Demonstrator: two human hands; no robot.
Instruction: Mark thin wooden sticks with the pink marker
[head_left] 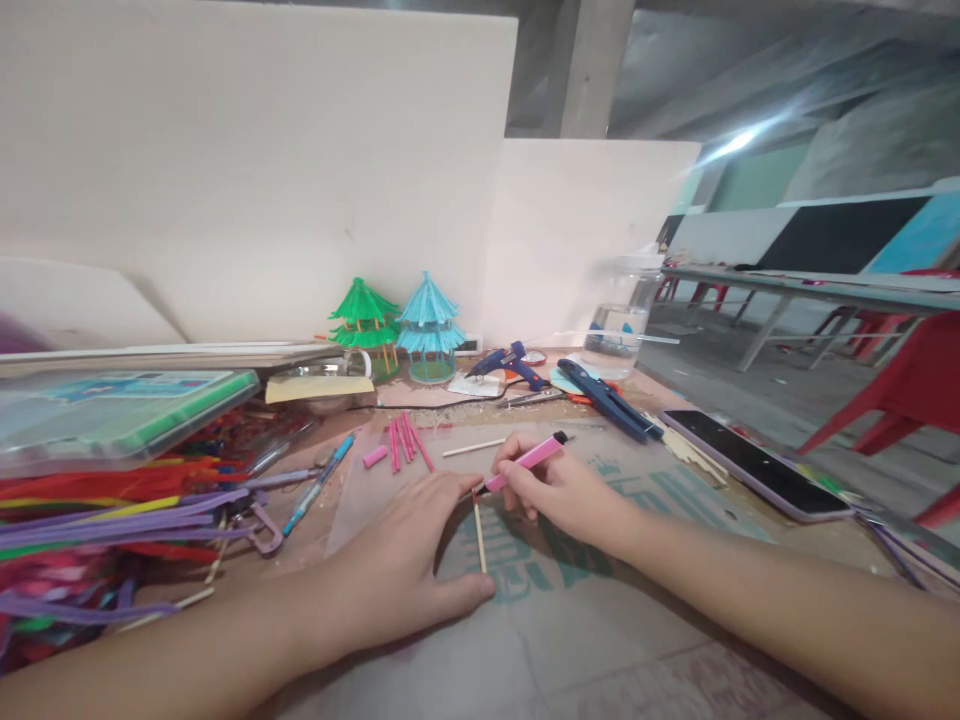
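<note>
Pinning stick (480,540) with spread left hand (405,565), axis pointing away. Pinching pink tool (525,461) in right hand (571,492), tip seemingly at far end.

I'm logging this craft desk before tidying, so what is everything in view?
wooden sticks: two, pale, one between the hands, one behind
pink pen: one, pink, tip at the near stick
straw pieces: several, pink, mid-table
green pagoda: one, by the wall
blue pagoda: one, beside it
glue gun: one, blue, behind
phone: one, dark screen, right
pipe cleaners: many, mixed colours, left
left hand: flat on the mat
right hand: grips the pink pen
</note>
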